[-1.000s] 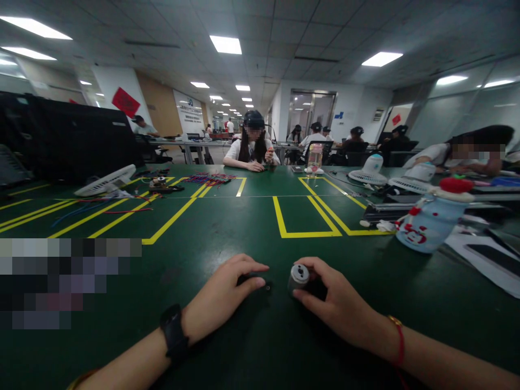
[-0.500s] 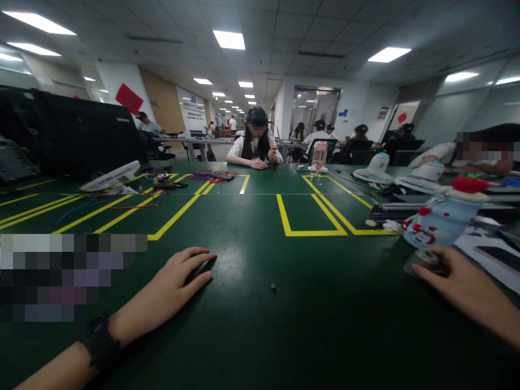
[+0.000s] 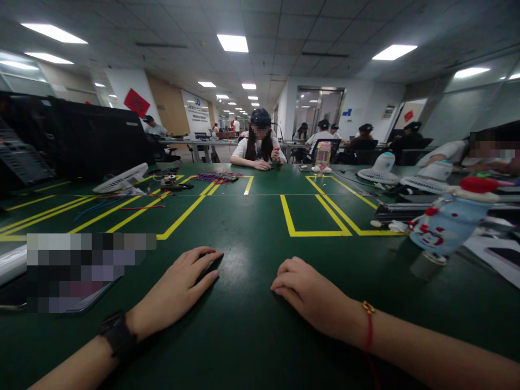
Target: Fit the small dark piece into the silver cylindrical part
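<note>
My left hand (image 3: 184,281) rests on the dark green table (image 3: 244,336), thumb apart from the fingers and nothing visible between them. To its right, my right hand (image 3: 306,292) is low over the tabletop with its fingers curled and pressed together. Whatever is at its fingertips is hidden; the small ring-shaped metal piece is no longer in sight. Farther right stands a small see-through cup (image 3: 424,266), apart from both hands, just in front of a light blue bottle (image 3: 449,222) with a red top.
Bundled coloured wires (image 3: 219,177) and a white fan (image 3: 122,179) lie at the far left. More white fans (image 3: 378,169) are at the back right. Near the right edge lies a phone (image 3: 506,259). A person (image 3: 259,143) sits across the table.
My right hand has left the cup and moved left to the table's middle, over where the small metal ring lay. My left hand has barely moved; the view has shifted slightly.
</note>
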A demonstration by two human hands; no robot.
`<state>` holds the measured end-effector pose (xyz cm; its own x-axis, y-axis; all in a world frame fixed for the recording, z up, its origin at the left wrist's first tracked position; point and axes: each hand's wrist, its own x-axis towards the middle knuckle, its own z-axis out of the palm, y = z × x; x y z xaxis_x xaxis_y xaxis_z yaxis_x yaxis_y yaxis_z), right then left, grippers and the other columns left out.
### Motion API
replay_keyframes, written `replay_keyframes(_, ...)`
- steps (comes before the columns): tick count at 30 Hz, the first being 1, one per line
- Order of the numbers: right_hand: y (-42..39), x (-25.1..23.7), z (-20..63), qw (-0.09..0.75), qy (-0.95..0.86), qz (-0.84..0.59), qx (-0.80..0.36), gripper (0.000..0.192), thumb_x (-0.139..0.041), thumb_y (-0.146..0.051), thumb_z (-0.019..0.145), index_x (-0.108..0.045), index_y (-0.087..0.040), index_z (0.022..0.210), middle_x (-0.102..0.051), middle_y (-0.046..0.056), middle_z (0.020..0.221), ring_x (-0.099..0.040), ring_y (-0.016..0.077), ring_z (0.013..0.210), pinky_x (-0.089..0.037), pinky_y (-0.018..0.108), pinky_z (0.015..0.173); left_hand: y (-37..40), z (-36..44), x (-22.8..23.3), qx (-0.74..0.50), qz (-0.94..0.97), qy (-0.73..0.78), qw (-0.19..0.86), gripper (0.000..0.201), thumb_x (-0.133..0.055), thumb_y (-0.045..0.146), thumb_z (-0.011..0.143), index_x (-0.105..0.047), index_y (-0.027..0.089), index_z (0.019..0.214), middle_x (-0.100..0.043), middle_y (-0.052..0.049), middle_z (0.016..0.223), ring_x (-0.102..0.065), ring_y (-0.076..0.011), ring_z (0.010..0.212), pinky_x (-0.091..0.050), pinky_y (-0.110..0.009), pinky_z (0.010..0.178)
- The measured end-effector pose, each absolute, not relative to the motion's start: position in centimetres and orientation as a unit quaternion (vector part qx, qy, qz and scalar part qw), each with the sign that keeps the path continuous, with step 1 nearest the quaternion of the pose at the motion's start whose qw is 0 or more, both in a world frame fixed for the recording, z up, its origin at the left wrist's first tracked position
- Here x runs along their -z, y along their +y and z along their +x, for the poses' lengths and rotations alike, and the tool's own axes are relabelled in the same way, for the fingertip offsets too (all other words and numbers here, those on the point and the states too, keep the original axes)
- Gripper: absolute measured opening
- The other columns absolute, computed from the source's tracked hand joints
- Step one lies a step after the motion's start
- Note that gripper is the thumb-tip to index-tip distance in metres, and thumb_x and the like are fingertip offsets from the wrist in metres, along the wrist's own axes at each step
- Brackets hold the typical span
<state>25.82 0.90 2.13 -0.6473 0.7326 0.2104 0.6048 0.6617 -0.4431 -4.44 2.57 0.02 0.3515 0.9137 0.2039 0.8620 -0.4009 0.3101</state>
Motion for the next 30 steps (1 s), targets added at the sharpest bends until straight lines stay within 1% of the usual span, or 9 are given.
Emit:
replay_keyframes(2, 1.2, -2.3, 27.1, 0.196, -0.887, -0.385, -0.161, 0.025, -0.042, -0.023, 0.093, -0.067, -0.02, 0.092, -0.062, 0.005, 0.095, -0.055, 0.0158, 0.091, -0.047, 0.032, 0.082, 2.6, -4.4, -0.1, -0.177, 0.817, 0.543, 0.077, 0.044, -0.042, 0.047, 0.093, -0.05, 0.031, 0.134, -0.052, -0.005, 0.136, -0.049, -0.0277, 0.123, -0.04, -0.046, 0.103)
replay_keyframes(4, 1.4, -3.2, 30.2, 0.222, -0.872, -0.418, -0.126, 0.023, -0.043, -0.023, 0.091, -0.065, -0.022, 0.098, -0.063, 0.005, 0.1, -0.056, 0.0164, 0.093, -0.047, 0.033, 0.084, 2.6, -4.4, -0.1, -0.177, 0.816, 0.545, 0.077, 0.045, -0.043, 0.047, 0.093, -0.05, 0.031, 0.134, -0.052, -0.005, 0.136, -0.049, -0.0278, 0.123, -0.041, -0.046, 0.103)
replay_keyframes(7, 1.3, -5.4, 36.9, 0.248, -0.825, -0.507, -0.018, 0.024, -0.048, -0.029, 0.089, -0.063, -0.024, 0.107, -0.064, 0.005, 0.107, -0.058, 0.0196, 0.098, -0.045, 0.036, 0.086, 2.7, -4.3, 0.2, -0.173, 0.814, 0.55, 0.073, 0.045, -0.043, 0.048, 0.092, -0.05, 0.031, 0.134, -0.051, -0.005, 0.136, -0.048, -0.0277, 0.124, -0.04, -0.046, 0.104)
replay_keyframes(11, 0.7, -8.0, 46.0, 0.209, -0.698, -0.679, 0.087, 0.032, -0.051, -0.04, 0.085, -0.064, -0.023, 0.109, -0.066, 0.007, 0.106, -0.061, 0.0217, 0.09, -0.044, 0.035, 0.077, 3.1, -4.7, 0.9, -0.174, 0.815, 0.549, 0.062, 0.046, -0.043, 0.049, 0.092, -0.049, 0.032, 0.134, -0.05, -0.005, 0.136, -0.048, -0.0286, 0.123, -0.04, -0.047, 0.103)
replay_keyframes(14, 0.3, -8.2, 50.2, 0.169, -0.644, -0.744, 0.066, 0.033, -0.054, -0.043, 0.083, -0.066, -0.022, 0.105, -0.068, 0.009, 0.104, -0.063, 0.0219, 0.084, -0.044, 0.034, 0.072, 3.5, -5.1, 1.6, -0.182, 0.818, 0.543, 0.05, 0.047, -0.046, 0.05, 0.091, -0.049, 0.033, 0.134, -0.052, -0.005, 0.135, -0.049, -0.0296, 0.122, -0.042, -0.048, 0.101)
replay_keyframes(17, 0.3, -7.7, 51.9, 0.17, -0.648, -0.74, 0.048, 0.032, -0.058, -0.04, 0.08, -0.067, -0.021, 0.103, -0.069, 0.01, 0.105, -0.064, 0.023, 0.085, -0.045, 0.034, 0.073, 3.8, -5.5, 2.0, -0.177, 0.819, 0.544, 0.045, 0.048, -0.046, 0.051, 0.09, -0.048, 0.033, 0.135, -0.051, -0.005, 0.137, -0.049, -0.0299, 0.122, -0.042, -0.047, 0.101)
replay_keyframes(22, 0.4, -7.4, 52.3, 0.181, -0.639, -0.747, 0.027, 0.033, -0.06, -0.041, 0.077, -0.067, -0.022, 0.103, -0.07, 0.008, 0.103, -0.065, 0.0238, 0.083, -0.047, 0.035, 0.071, 4.1, -6.0, 2.5, -0.161, 0.82, 0.548, 0.039, 0.05, -0.047, 0.05, 0.09, -0.044, 0.036, 0.138, -0.049, -0.004, 0.14, -0.048, -0.0303, 0.124, -0.042, -0.048, 0.102)
replay_keyframes(26, 0.4, -7.2, 52.6, 0.18, -0.649, -0.74, 0.016, 0.032, -0.057, -0.036, 0.079, -0.066, -0.02, 0.106, -0.07, 0.009, 0.103, -0.065, 0.0236, 0.087, -0.046, 0.035, 0.075, 4.1, -6.2, 2.7, -0.163, 0.817, 0.552, 0.045, 0.05, -0.048, 0.05, 0.09, -0.044, 0.036, 0.137, -0.05, -0.003, 0.139, -0.048, -0.0302, 0.124, -0.042, -0.048, 0.103)
replay_keyframes(30, 0.3, -7.4, 52.2, 0.176, -0.647, -0.741, 0.026, 0.032, -0.057, -0.038, 0.08, -0.067, -0.021, 0.104, -0.069, 0.01, 0.105, -0.065, 0.0243, 0.089, -0.046, 0.035, 0.076, 4.2, -6.2, 2.7, -0.164, 0.814, 0.555, 0.051, 0.05, -0.049, 0.051, 0.089, -0.045, 0.037, 0.137, -0.05, -0.002, 0.139, -0.048, -0.03, 0.125, -0.041, -0.048, 0.103)
